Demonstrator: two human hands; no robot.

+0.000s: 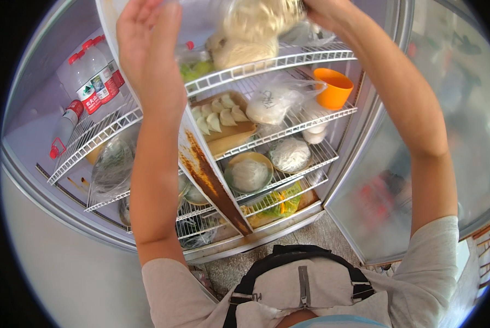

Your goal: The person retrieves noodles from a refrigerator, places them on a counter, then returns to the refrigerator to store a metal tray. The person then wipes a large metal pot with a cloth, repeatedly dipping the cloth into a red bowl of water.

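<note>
My left hand (pixel 150 53) is raised in front of the refrigerator's upper left part, fingers extended upward, with nothing seen in it. My right hand (pixel 323 8) is at the top edge, partly cut off, against a blurred clear bag of pale food (pixel 263 18); its fingers are hidden, so its hold cannot be told. Below that bag, another bag of pale food (pixel 245 53) rests on the top wire shelf (pixel 286 61) beside green fruit (pixel 195 70). On the shelf beneath are a tray of dumplings (pixel 218 117), a knotted plastic bag (pixel 269 102) and an orange plastic cup (pixel 334 89).
Water bottles (pixel 97 78) stand on the left shelf, one lying down (pixel 66 125). A rusty centre post (pixel 208 176) divides the refrigerator. Bowls of white noodles (pixel 249 174) sit lower, above bagged greens (pixel 284 201). The glass door (pixel 376 192) stands open at right.
</note>
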